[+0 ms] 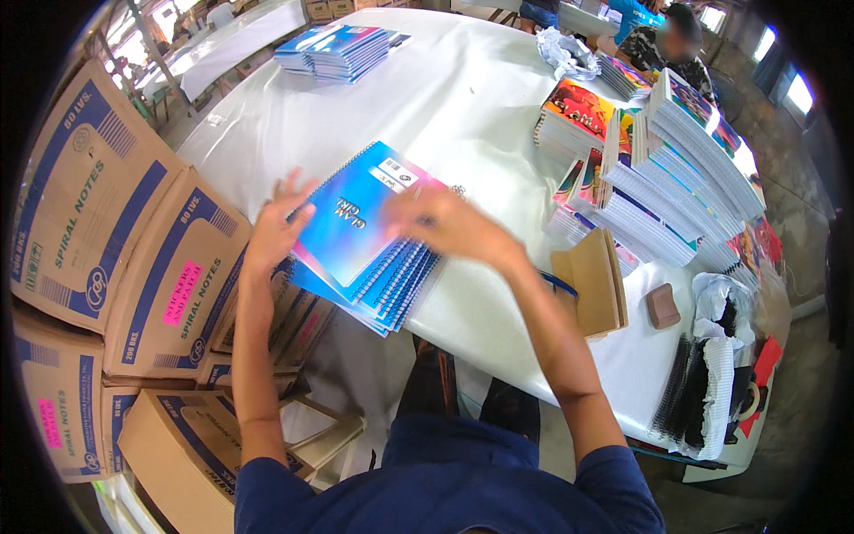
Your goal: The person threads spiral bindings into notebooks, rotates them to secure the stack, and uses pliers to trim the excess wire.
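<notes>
A blue and pink spiral notebook point(349, 214) with a white label lies on top of a stack of similar notebooks point(402, 283) near the table's front left edge. The stack is fanned, and its wire bindings show along the front right side. My left hand point(283, 222) is at the left edge of the top notebook, fingers spread, with nothing in them. Over the right side of the same notebook, my right hand point(438, 221) is smeared by motion. Its fingertips are too blurred to show whether they grip anything.
Cardboard boxes point(178, 276) are piled left of the white-covered table point(480, 116). Another notebook stack point(342, 52) stands at the back. Tall notebook piles point(654, 196), cardboard pieces point(594, 283), a brown block point(663, 306) and black binding coils point(680, 392) are on the right. A person point(672, 53) sits beyond.
</notes>
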{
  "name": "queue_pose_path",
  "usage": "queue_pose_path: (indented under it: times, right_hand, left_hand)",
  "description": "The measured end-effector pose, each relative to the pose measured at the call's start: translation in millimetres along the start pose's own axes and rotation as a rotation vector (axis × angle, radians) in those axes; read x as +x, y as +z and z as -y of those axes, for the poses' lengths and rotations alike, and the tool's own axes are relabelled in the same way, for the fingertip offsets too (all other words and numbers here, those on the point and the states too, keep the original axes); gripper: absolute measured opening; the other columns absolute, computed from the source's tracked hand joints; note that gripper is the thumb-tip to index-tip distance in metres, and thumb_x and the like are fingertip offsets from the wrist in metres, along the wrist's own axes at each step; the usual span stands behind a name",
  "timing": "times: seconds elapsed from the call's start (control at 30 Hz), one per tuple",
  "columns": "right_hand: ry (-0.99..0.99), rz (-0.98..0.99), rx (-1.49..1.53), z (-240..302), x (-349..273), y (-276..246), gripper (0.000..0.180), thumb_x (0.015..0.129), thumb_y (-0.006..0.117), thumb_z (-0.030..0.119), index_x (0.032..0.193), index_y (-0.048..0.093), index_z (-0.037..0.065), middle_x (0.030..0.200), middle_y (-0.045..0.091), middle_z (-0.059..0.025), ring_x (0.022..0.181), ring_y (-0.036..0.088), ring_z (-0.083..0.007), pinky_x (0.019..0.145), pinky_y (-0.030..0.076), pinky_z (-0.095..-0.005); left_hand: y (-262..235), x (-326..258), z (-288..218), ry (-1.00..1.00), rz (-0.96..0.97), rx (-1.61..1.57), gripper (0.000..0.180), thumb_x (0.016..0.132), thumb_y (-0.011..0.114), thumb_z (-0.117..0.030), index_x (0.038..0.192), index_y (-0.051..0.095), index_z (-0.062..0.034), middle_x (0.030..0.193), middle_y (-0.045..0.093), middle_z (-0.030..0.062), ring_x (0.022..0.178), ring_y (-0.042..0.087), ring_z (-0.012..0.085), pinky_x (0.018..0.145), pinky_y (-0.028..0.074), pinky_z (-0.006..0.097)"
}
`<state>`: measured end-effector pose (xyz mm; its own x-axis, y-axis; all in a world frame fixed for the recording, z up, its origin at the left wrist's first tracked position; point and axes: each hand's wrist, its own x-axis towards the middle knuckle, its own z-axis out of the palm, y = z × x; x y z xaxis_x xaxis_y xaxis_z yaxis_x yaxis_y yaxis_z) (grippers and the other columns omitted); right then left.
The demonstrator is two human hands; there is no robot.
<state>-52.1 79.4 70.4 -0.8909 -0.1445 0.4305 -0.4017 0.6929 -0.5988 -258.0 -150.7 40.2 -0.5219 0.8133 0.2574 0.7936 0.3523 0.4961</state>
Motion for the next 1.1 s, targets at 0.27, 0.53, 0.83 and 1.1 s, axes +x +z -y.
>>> queue_pose_path:
  times: [0.27, 0.53, 0.83, 1.1]
  right_hand:
    - [0.766, 0.069, 0.028, -110, 68, -29, 0.075, 0.093, 0.039, 0.064, 0.114, 0.065, -0.003, 0.108, 0.067, -0.0221, 0.104, 0.063, -0.0324, 0.092, 0.047, -0.0372]
    - [0.609, 0.436, -0.122, -72, 76, 2, 0.076, 0.092, 0.039, 0.066, 0.130, 0.056, 0.002, 0.127, 0.058, -0.0215, 0.116, 0.056, -0.0328, 0.100, 0.042, -0.0365]
    - [0.160, -0.826, -0.059, -11, -43, 37, 0.043, 0.099, 0.045, 0.038, 0.118, 0.057, 0.001, 0.129, 0.055, -0.0184, 0.125, 0.047, -0.0344, 0.110, 0.027, -0.0470]
    - [0.179, -0.975, -0.073, 10, -28, 139, 0.046, 0.102, 0.031, 0.039, 0.114, 0.058, 0.003, 0.129, 0.054, -0.0138, 0.131, 0.038, -0.0310, 0.114, 0.012, -0.0498]
  left_hand:
    - [72, -57, -90, -0.004, -0.938, -0.243, 0.052, 0.098, 0.045, -0.016, 0.145, 0.032, 0.0035, 0.153, 0.027, 0.0223, 0.145, 0.014, 0.0383, 0.115, 0.010, 0.050]
    - [114, -70, -117, 0.076, -0.872, -0.099, 0.053, 0.097, 0.044, -0.015, 0.145, 0.031, 0.0027, 0.151, 0.028, 0.0238, 0.143, 0.013, 0.0449, 0.114, 0.007, 0.055]
    - [-9, -6, 2, -0.303, -0.352, -0.664, 0.063, 0.101, 0.035, -0.047, 0.144, 0.036, -0.0012, 0.152, 0.031, 0.0174, 0.140, 0.028, 0.0298, 0.114, 0.021, 0.039]
    - [49, 35, 36, -0.650, 0.435, -1.056, 0.075, 0.092, 0.040, -0.065, 0.137, 0.049, -0.0065, 0.133, 0.055, 0.0123, 0.117, 0.053, 0.0254, 0.102, 0.041, 0.036]
